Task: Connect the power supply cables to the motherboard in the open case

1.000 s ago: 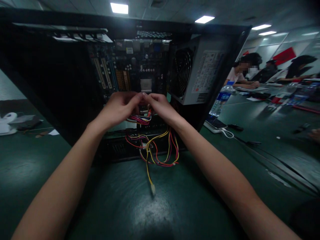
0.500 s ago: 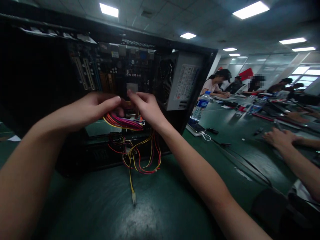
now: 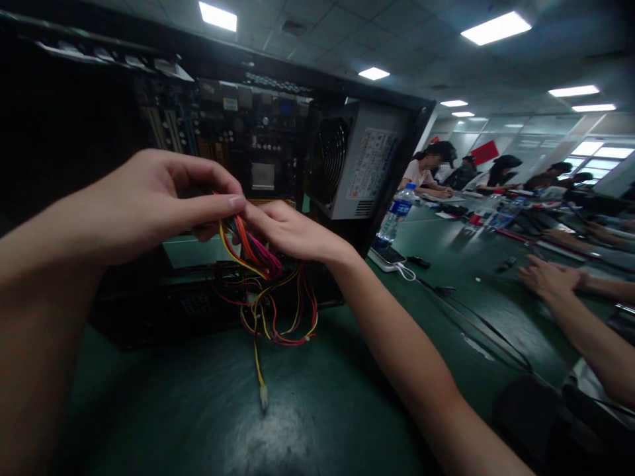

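Observation:
A bundle of coloured power cables [image 3: 258, 254] loops down between my two hands in front of an open computer case [image 3: 381, 99]. My left hand [image 3: 163, 192] is closed on the bundle, thumb on top and fingers curled behind. Against its thumb tip, my right hand [image 3: 292, 231] pinches the same bundle, its fingertips partly hidden. Behind them is the motherboard [image 3: 231, 106] with a square metal-topped chip [image 3: 262, 176]. The power supply [image 3: 370, 165] with its fan sits at the case's upper right. Thinner wires [image 3: 292, 340] hang over the case's lower edge, one ending in a pale connector [image 3: 263, 396].
On the green table [image 3: 347, 390], right of the case, are a water bottle [image 3: 397, 215], a phone [image 3: 387, 253] with a white cable, and black cords [image 3: 476, 314]. A co-worker's hands [image 3: 555, 277] rest at the right; other people sit farther back.
My hands have come together and out from the motherboard, the right one moving down. The cable bundle now bends more steeply, and the square chip is uncovered.

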Tool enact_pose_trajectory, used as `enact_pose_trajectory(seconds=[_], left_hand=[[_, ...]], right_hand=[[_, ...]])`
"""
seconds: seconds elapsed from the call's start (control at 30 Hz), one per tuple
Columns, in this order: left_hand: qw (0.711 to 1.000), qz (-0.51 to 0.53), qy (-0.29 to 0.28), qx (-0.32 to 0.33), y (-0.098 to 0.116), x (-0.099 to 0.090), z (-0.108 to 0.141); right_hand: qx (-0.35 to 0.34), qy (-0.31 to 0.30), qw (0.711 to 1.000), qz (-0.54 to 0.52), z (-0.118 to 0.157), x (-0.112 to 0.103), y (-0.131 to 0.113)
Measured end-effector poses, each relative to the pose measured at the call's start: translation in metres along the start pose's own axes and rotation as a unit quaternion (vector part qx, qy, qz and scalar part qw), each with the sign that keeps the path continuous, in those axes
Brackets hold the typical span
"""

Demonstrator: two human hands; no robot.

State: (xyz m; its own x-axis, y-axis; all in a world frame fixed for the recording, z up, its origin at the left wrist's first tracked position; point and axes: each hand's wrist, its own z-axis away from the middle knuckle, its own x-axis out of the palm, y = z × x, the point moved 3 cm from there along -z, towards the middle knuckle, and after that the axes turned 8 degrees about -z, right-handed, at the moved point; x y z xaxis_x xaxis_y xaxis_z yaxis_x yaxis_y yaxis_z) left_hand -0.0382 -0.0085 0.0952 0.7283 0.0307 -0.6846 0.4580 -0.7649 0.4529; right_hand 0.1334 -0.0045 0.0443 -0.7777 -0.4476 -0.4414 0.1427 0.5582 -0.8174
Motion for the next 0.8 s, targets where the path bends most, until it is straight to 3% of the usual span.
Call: enact_pose_trajectory(seconds=[0.23,0.37,0.6,0.8], left_hand=[[0.999,0.009,0.017,0.026,0.01,0.005,0.001],[0.998,0.049,-0.019,0.033,0.017,0.006,0.004],[0.995,0.077,-0.06,0.035,0.024,0.009,0.007],[0.99,0.03,-0.127,0.043,0.027,0.014,0.012]], right_hand=[[0.077,-0.059,0.994,-0.059,0.013,-0.003,-0.01],[0.09,-0.05,0.994,-0.02,0.021,-0.008,-0.022],[-0.008,-0.139,0.989,0.041,0.037,-0.014,-0.046],[0.045,-0.103,0.991,0.066,0.046,-0.022,-0.054]])
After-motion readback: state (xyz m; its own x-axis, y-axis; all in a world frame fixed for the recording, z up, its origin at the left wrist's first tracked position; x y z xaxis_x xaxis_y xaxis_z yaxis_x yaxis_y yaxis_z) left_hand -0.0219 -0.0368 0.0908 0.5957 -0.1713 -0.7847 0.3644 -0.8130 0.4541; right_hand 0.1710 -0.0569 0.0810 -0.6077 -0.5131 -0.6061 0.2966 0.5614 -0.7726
